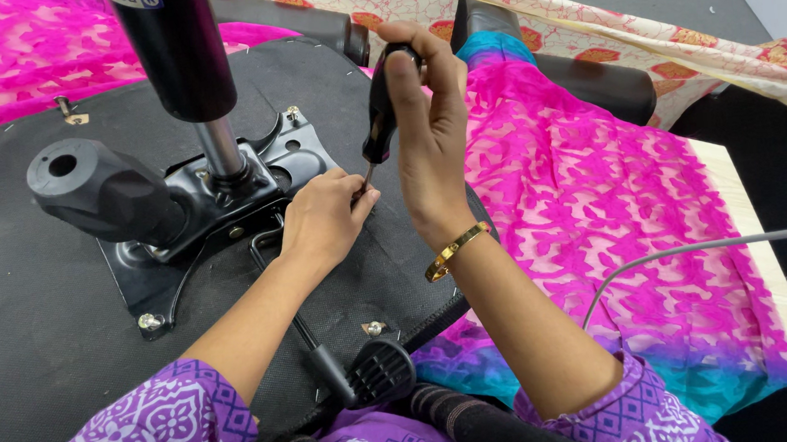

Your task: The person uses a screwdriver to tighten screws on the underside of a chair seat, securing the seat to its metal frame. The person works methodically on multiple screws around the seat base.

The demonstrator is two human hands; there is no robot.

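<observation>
Right hand [428, 117] clamped on upright black-handled screwdriver [378, 111] (long axis 12-to-6), left hand [324, 218] nearer, at 7 o'clock, fingers pinched together round its tip by the black metal seat plate [226, 205].

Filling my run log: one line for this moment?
right hand: grips screwdriver upright | left hand: steadies tip | on: chair underside plate

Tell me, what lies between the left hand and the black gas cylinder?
In the head view, the black metal mounting plate lies between the left hand and the gas cylinder, bolted onto the black seat underside.
</observation>
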